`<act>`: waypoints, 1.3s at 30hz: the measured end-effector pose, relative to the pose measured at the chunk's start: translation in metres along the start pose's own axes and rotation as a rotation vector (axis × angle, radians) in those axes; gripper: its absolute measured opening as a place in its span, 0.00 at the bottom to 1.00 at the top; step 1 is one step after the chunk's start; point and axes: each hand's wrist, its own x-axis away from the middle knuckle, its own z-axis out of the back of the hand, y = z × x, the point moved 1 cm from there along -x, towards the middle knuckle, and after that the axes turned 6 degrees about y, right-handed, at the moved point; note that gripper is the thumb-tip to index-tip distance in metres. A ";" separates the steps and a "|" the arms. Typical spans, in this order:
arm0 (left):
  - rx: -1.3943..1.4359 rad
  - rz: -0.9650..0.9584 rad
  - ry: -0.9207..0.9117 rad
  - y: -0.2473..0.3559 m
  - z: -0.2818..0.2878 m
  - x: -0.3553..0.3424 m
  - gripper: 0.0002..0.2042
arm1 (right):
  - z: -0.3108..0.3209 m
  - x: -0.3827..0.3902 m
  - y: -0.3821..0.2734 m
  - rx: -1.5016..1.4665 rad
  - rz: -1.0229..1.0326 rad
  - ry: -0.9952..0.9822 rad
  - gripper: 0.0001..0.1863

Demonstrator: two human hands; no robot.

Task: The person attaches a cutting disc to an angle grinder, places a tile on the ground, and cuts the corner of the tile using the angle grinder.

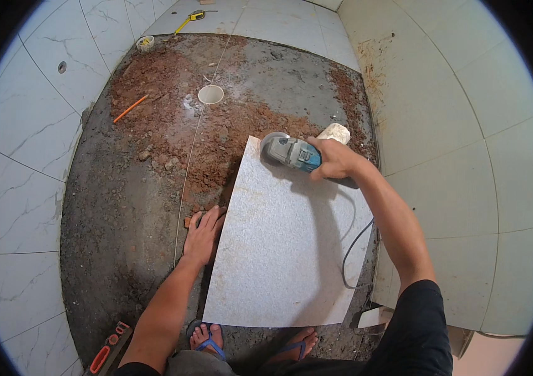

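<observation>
My right hand is wrapped around the body of a blue and grey angle grinder. The grinder's round guard sits over the far left corner of a large pale grey tile. That tile lies in front of me, its left edge casting a dark shadow. My left hand rests beside the tile's left edge, fingers stretched forward and slightly apart, near a small brick piece. Its thumb is hidden. A black power cord loops over the tile's right side.
A white pipe opening sits in the floor amid reddish rubble. An orange pencil, a spirit level, a small white cup, a yellow tape measure and a whitish lump lie around. A taut string crosses the floor. Tiled walls flank both sides.
</observation>
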 end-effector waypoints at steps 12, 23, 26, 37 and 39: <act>0.012 0.000 0.023 0.000 -0.003 0.002 0.27 | 0.033 -0.023 -0.016 0.288 0.103 -0.152 0.32; -0.006 0.012 -0.010 -0.003 0.003 0.003 0.26 | 0.049 -0.035 -0.030 0.449 0.192 -0.164 0.38; 0.009 -0.007 -0.002 0.000 0.002 0.000 0.27 | 0.052 -0.042 -0.025 0.507 0.223 -0.177 0.38; 0.393 -0.043 0.274 -0.017 -0.010 0.005 0.22 | 0.084 0.040 -0.063 -0.189 -0.122 0.327 0.30; 0.595 0.059 0.345 -0.021 0.015 0.005 0.20 | 0.051 0.038 -0.077 -0.729 -0.224 0.387 0.29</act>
